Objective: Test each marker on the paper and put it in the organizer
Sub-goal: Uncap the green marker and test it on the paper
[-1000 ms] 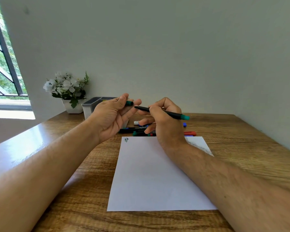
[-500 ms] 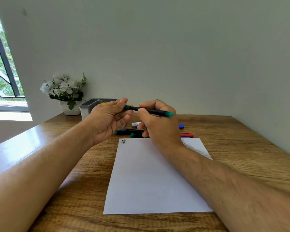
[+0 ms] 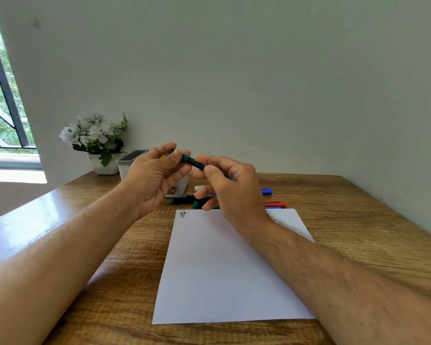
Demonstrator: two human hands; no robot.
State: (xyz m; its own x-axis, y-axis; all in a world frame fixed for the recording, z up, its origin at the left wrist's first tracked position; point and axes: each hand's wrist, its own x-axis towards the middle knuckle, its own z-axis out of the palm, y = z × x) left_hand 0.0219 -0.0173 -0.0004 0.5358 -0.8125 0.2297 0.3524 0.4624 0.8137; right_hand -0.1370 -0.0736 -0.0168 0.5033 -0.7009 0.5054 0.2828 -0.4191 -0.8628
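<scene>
The marker point(image 3: 195, 163) is capped again: a second ago my left hand point(image 3: 157, 175) held the green cap apart from the bare tip, half a second ago the two were just meeting, and now cap and barrel are one piece between my hands. My left thumb and fingertips pinch the green cap end, up and to the far left; my right hand point(image 3: 229, 188) curls round the black barrel, thumb on top, the rest of the barrel hidden inside my palm. Both hands have risen a little and drifted left, so the marker now hangs above the table, over the far edge of the paper point(image 3: 224, 265), touching nothing but my fingers.

I take this to mean the testing of this one is done. The small green scribble point(image 3: 183, 214) at the paper's far left corner looks like its mark. What I judge is left for it is the drop into the organizer point(image 3: 131, 161), the grey box just behind my left hand, beside the flower pot point(image 3: 103, 164). My left hand already sits near it, so a short carry should do.

Beyond my right hand the other markers point(image 3: 271, 199) lie on the table past the paper's far edge, blue, red and green ends showing, partly hidden by my fingers. I cannot count them. Those look untested, so most of the task remains.
</scene>
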